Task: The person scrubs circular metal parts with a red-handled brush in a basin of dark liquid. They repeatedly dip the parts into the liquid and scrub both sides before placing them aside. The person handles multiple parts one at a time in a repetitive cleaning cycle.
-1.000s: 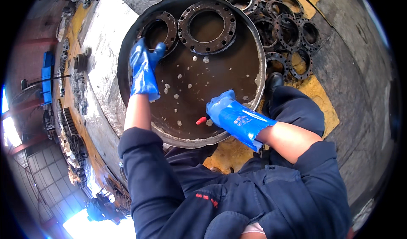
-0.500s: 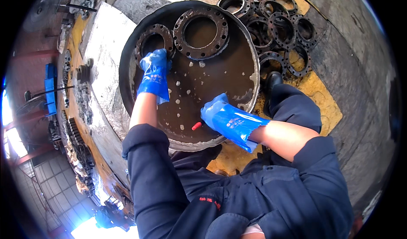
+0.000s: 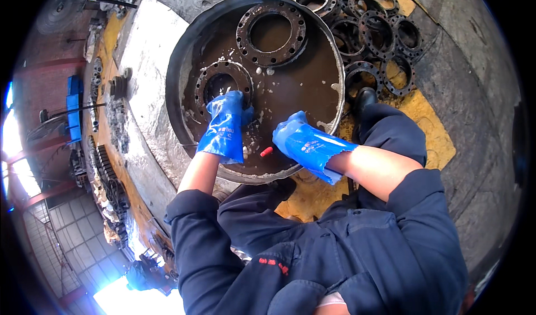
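A wide round metal pan [image 3: 173, 100] holds murky brown liquid with two dark steel flanges in it. My left hand [image 3: 225, 117], in a blue rubber glove, is closed on the near edge of the smaller flange [image 3: 241, 79]; its fingertips are partly hidden. Beyond it lies the larger flange [image 3: 271, 34], ringed with bolt holes and touched by neither hand. My gloved right hand [image 3: 290, 133] is curled over the pan's near right part. A short red handle end [image 3: 266, 152] sticks out beside that fist; the rest of the tool is hidden.
A heap of similar dark flanges [image 3: 377, 34] lies on the floor right of the pan, close to my boot [image 3: 365, 98]. Yellowish boards [image 3: 427, 122] and grey sheets cover the floor. Metal parts [image 3: 106, 170] line the left side.
My left hand has drawn the smaller flange toward me through the liquid, away from the pan's far left wall. White froth now shows around it. My right hand stays nearly still over the pan.
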A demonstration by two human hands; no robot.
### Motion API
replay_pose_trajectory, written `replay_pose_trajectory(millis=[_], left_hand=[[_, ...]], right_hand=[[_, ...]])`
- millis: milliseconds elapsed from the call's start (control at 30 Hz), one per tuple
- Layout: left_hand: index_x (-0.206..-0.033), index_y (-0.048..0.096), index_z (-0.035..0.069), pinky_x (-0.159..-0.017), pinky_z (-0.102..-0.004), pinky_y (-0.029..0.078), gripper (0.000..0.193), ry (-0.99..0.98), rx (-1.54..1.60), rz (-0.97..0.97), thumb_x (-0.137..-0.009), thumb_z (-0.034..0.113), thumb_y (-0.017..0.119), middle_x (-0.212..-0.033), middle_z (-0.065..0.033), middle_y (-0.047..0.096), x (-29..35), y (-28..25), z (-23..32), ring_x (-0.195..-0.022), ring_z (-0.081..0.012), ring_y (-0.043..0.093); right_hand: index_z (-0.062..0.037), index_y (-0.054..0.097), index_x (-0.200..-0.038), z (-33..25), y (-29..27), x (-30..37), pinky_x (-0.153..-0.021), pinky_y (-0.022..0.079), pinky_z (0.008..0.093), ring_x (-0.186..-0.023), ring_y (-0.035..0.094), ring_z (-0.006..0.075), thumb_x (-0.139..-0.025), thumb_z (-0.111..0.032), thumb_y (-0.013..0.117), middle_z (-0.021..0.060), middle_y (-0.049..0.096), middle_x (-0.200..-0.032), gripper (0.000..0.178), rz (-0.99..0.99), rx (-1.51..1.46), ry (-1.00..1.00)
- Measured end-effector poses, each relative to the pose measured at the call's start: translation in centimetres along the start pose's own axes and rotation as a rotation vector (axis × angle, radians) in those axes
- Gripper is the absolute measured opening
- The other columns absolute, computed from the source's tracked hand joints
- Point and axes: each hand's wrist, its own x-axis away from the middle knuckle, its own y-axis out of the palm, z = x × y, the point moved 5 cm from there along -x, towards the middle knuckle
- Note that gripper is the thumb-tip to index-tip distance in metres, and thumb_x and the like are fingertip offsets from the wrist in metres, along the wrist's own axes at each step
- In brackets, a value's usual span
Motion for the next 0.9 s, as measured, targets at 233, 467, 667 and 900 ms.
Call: replay_pose_trajectory(millis=[233, 467, 667, 900], left_hand=[[-0.107, 0.073, 0.015, -0.093, -0.0549, 0.055, 0.041, 0.051, 0.011, -0.095, -0.075, 0.039, 0.085, -0.111, -0.015, 0.077, 0.7, 3.3, 1.5, -0.107, -0.0387, 0.073], [-0.119, 0.074, 0.017, -0.094, -0.0489, 0.056, 0.048, -0.026, 0.295, 0.097, -0.084, 0.048, 0.078, -0.11, -0.0166, 0.076, 2.2, 0.2, -2.5, -0.105, -0.0386, 0.072], [-0.135, 0.066, 0.003, -0.104, -0.0463, 0.054, 0.069, -0.218, 0.238, 0.448, -0.082, 0.047, 0.079, -0.127, -0.0189, 0.073, 0.9, -2.1, -10.3, -0.118, -0.0374, 0.069], [-0.126, 0.07, -0.001, -0.09, -0.0403, 0.058, 0.059, -0.178, 0.661, 0.066, -0.076, 0.024, 0.088, -0.113, -0.0189, 0.077, -6.0, 4.5, -13.7, -0.099, -0.0302, 0.076]], right_hand=[[-0.0195, 0.078, -0.124, 0.3, 0.1, -0.4, -0.087, 0.051, 0.0489, -0.114, 0.072, 0.0224, -0.086, -0.022, 0.081, -0.0001, 0.076, -0.122, 0.038, -0.019, 0.038, 0.054], [-0.0212, 0.078, -0.124, 0.7, -0.5, -0.3, -0.086, 0.052, 0.0483, -0.111, 0.073, 0.0225, -0.088, -0.023, 0.079, -0.0008, 0.076, -0.118, 0.035, -0.073, 0.04, 0.053], [-0.0214, 0.078, -0.123, 0.7, -0.2, -0.5, -0.084, 0.052, 0.0498, -0.108, 0.074, 0.0225, -0.089, -0.023, 0.078, 0.0, 0.077, -0.117, 0.034, -0.071, 0.015, 0.031], [-0.0201, 0.077, -0.125, 0.8, 0.5, -1.2, -0.082, 0.052, 0.0482, -0.109, 0.074, 0.0246, -0.083, -0.022, 0.085, -0.0007, 0.076, -0.12, 0.043, -0.079, 0.013, 0.04]])
